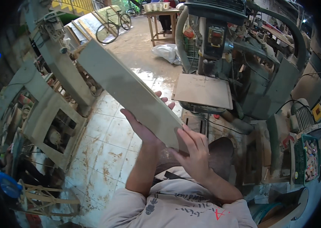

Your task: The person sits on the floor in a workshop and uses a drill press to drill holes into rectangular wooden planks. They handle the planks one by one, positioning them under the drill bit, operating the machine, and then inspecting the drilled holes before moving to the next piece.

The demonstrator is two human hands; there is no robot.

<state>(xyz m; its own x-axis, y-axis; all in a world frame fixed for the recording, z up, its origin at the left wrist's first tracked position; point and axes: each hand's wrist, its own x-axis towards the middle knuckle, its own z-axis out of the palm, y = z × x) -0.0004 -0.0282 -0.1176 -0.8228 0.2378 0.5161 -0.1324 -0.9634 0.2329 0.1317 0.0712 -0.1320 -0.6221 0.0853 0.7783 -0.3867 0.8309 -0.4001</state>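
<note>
Aslant, board [130, 91] over left grip [146, 132], against right grip [196, 154]

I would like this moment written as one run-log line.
left hand: under board | right hand: on board's near end | board: held slanted above floor

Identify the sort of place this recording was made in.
Likely a workshop, perhaps for woodworking: a large machine with a flat table, a ribbed hose, and the long pale board being held.
</note>
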